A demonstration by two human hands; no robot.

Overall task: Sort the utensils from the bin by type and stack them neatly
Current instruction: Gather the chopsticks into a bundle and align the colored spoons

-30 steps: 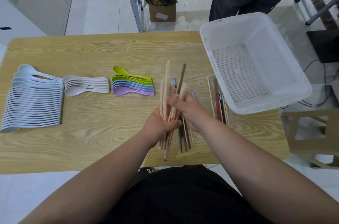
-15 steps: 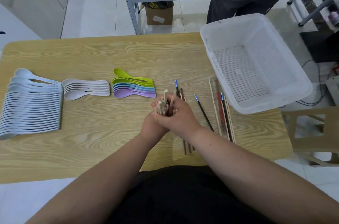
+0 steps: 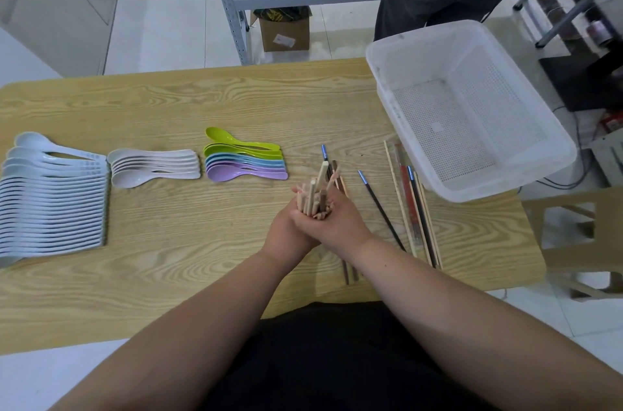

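Standing upright, the chopstick bundle is clasped between both hands.

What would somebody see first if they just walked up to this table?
Probably the two hands, left hand and right hand, clasped together at the table's near middle around a bundle of chopsticks standing on end. Next, the long row of pale blue spoons lying at the far left, with the bright stack of coloured spoons nearer the centre. The big white bin at the right looks empty.
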